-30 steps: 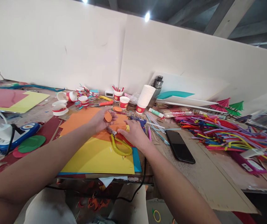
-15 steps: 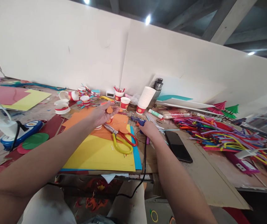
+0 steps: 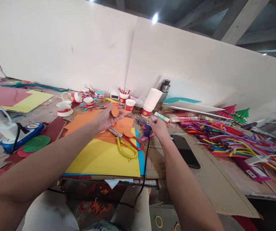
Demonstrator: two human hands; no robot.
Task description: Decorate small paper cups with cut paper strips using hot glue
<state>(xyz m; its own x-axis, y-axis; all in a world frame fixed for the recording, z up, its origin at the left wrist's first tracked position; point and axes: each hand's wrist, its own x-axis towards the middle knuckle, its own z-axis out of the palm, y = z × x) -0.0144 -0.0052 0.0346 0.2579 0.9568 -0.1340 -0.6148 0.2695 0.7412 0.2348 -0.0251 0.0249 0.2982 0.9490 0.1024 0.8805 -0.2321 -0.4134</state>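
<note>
My left hand [image 3: 107,118] holds an orange paper piece [image 3: 115,111] with a rounded edge, over orange sheets. My right hand [image 3: 160,129] is closed at the fingertips among thin clear sticks; whatever is pinched there is too small to make out. Just left of it lies a blue glue gun [image 3: 146,129] with a black cord. Scissors [image 3: 127,147] with yellow and red handles rest on the yellow sheet [image 3: 99,160]. Behind my hands stand a paper cup [image 3: 129,106] and a tall stack of cups [image 3: 153,99].
A black phone [image 3: 186,152] lies on cardboard, right of my right forearm. Many coloured pipe cleaners [image 3: 224,138] are heaped further right. A blue power strip [image 3: 22,138] and a green paper circle [image 3: 36,144] sit left. A bottle [image 3: 164,93] stands behind the cups.
My right hand has let go of the glue gun and moved right and up to the clear sticks. The left hand still holds the orange paper piece.
</note>
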